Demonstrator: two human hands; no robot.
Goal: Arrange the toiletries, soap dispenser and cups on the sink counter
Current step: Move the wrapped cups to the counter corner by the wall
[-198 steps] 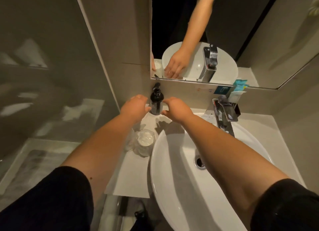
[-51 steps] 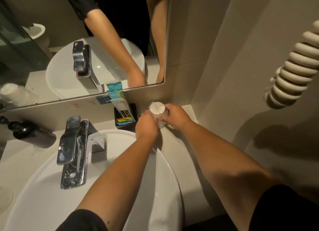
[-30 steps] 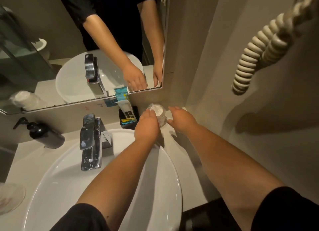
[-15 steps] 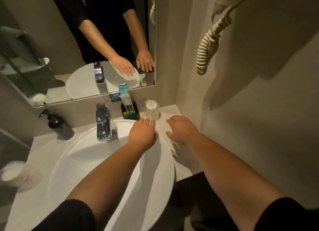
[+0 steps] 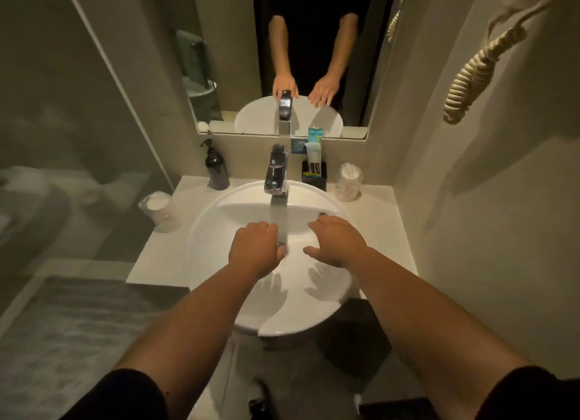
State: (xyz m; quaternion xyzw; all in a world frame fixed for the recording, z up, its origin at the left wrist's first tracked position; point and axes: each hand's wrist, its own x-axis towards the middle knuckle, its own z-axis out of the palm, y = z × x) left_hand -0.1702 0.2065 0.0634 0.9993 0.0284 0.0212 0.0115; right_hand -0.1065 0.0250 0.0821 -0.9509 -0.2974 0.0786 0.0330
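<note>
Both hands hung over the round white ceramic basin (image 5: 219,218) and held nothing. The left hand (image 5: 255,251) had its fingers loosely bent downward, relaxed, and the right hand (image 5: 337,242) was spread a little more, with the thumb pointing toward the left hand; a gap stayed between them, and their shadows lay on the white bowl below. Straight beyond the gap between the hands stood the chrome square tap (image 5: 276,173). Beyond the left hand and further to its left, at the back of the pale counter (image 5: 379,228), stood the dark pump soap dispenser (image 5: 216,168), upright near the wall. Nearer to the left hand, but well apart on its left side, stood a clear cup in a plastic wrap (image 5: 160,211), close to the counter's left edge and just beside the basin rim. Beyond the right hand, between the tap and the right wall, stood a small black box of toiletries (image 5: 314,175) with a white tube and a blue packet rising from it. Just beside that box, on its right, stood the second wrapped clear cup (image 5: 347,181), upright in the back right corner. No object was touching either hand. Above the counter the wall mirror (image 5: 354,74) reflected both arms, and a cream coiled cord (image 5: 474,77) hung on the wall far to the right of the right hand.
</note>
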